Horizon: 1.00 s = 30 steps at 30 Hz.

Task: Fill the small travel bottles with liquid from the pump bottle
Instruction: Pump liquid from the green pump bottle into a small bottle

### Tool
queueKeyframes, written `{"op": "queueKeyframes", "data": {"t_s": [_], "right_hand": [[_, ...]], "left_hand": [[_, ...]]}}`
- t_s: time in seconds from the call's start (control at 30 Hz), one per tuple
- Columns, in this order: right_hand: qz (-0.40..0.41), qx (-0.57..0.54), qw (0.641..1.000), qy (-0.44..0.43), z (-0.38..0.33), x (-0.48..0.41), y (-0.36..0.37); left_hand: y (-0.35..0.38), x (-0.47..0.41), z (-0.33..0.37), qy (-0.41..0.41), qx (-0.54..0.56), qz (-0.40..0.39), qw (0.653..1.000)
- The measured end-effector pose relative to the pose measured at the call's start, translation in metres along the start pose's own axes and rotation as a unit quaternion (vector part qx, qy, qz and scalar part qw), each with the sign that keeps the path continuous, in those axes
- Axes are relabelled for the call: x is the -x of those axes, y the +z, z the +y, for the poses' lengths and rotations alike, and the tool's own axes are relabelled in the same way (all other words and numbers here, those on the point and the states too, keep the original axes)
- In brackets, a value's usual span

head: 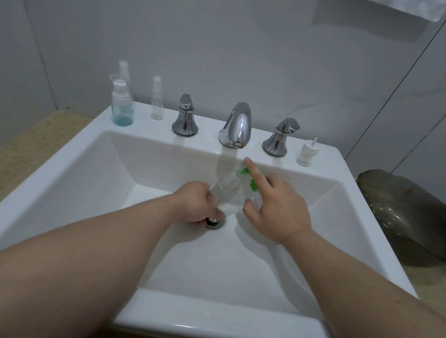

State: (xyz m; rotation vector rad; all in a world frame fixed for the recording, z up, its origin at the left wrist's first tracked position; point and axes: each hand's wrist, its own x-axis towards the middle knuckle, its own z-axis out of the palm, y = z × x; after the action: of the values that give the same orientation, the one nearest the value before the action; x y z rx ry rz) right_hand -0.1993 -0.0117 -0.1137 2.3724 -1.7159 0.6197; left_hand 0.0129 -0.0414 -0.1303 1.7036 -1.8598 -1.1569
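fingers (211, 210) of both hands curled round bottles, above the sink (42, 170)

left hand (196, 204) grips a clear travel bottle (223, 189) at its lower end, tilted, neck up toward the pump bottle (254, 199). right hand (279, 209) wraps the pump bottle; index finger straight, lying along the green pump head (244, 172). both bottles sit over the drain (215, 222). back ledge, left of the faucet (237, 126): bottle with blue liquid (123, 104), small clear spray bottle (157, 101). far right: loose white cap (308, 152). fill level in held bottle: cannot tell.
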Motion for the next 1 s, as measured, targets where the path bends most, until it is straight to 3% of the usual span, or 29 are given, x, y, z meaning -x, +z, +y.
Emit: {"op": "queueKeyframes", "data": {"t_s": [1.0], "right_hand": [[-0.019, -0.019, 0.999, 0.035, -0.0026, -0.0035, -0.0033]], "left_hand": [[0.0013, -0.0012, -0.0010, -0.003, -0.004, -0.013, 1.000]]}}
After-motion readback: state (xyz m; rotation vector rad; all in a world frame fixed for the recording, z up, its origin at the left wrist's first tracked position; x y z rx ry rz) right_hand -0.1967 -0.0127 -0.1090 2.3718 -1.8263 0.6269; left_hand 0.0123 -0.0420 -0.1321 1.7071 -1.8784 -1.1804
